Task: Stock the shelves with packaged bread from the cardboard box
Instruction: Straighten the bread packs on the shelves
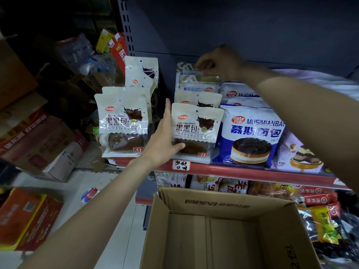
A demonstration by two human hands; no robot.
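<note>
The left hand [162, 136] rests flat against the side of a front cream bread packet with dark chocolate print [196, 133] on the red-edged metal shelf [242, 170]. The right hand [219, 62] pinches a rear pale green-patterned packet [187, 78]. Below stands an open brown cardboard box [213, 230].

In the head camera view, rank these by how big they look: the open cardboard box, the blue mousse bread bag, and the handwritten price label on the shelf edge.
1. cardboard box, though it sits nearest the camera, which enlarges it
2. blue mousse bread bag
3. handwritten label, plainly the smallest
</note>
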